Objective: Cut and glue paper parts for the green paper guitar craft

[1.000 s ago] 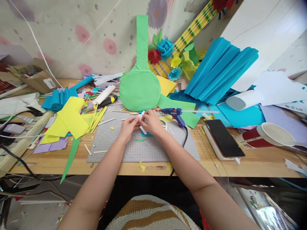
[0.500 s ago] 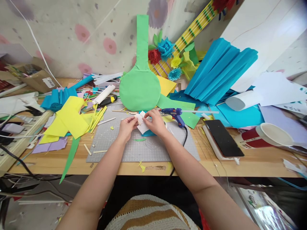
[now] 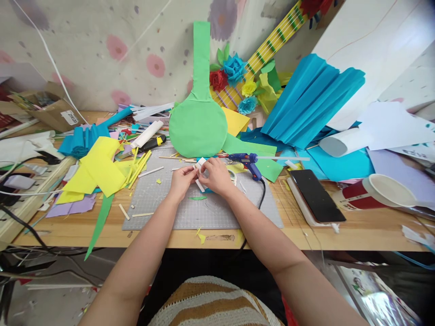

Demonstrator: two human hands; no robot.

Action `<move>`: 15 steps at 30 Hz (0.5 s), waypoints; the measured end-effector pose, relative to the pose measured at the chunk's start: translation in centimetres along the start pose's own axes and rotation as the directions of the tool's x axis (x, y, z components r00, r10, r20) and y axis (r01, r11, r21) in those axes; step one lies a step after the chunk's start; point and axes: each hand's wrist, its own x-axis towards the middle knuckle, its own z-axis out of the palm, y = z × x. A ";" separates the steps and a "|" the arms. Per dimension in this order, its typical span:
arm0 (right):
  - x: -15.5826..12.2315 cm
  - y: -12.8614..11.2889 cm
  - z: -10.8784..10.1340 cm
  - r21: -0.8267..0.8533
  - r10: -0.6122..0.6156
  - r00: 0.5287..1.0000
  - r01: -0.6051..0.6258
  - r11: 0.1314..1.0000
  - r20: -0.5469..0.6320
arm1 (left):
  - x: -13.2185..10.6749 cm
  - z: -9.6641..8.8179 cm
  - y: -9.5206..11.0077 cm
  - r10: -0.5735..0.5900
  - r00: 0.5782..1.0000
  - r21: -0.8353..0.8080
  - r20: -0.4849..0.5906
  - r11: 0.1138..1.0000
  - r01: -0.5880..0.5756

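Note:
A small piece of white paper (image 3: 200, 184) is pinched between my two hands above the grey cutting mat (image 3: 149, 213). My left hand (image 3: 181, 180) grips its left side, fingers closed. My right hand (image 3: 217, 176) has its fingers closed on the paper from the right, hiding much of it. Just beyond my hands stands a green paper-covered guitar-like shape (image 3: 198, 129), round body below and neck upward. Right of my right hand lies a blue glue gun (image 3: 249, 163) with a clear glue stick in it. A roll of tape (image 3: 233, 176) shows partly behind my right hand.
Yellow paper sheets (image 3: 102, 165) and a utility knife (image 3: 152, 143) lie left. On the right are a phone (image 3: 317, 195), a paper cup (image 3: 377, 192) and pleated blue paper (image 3: 312, 102). A yellow guitar-like piece (image 3: 272, 43) with paper flowers leans behind.
The white paper has been folded or turned, so less of it shows below my fingers. My right hand has shifted slightly down and its fingers have closed in toward my left.

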 end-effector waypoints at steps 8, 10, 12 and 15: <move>0.0 0.1 0.0 0.131 0.074 0.996 -0.068 0.989 -0.044 | 0.1 0.1 0.0 -0.020 0.997 0.021 -0.072 1.000 0.022; 0.1 0.4 -0.3 0.237 0.125 0.991 -0.112 0.965 -0.044 | 0.0 0.0 0.2 -0.018 0.998 0.011 -0.067 1.000 0.019; 0.2 0.8 -0.6 0.330 0.169 0.985 -0.147 0.932 -0.038 | 0.0 -0.1 0.3 -0.005 0.998 0.007 -0.066 1.000 0.005; 0.3 1.2 -1.0 0.420 0.184 0.983 -0.161 0.893 -0.014 | 0.1 -0.2 0.4 0.005 0.997 -0.003 -0.071 1.000 -0.005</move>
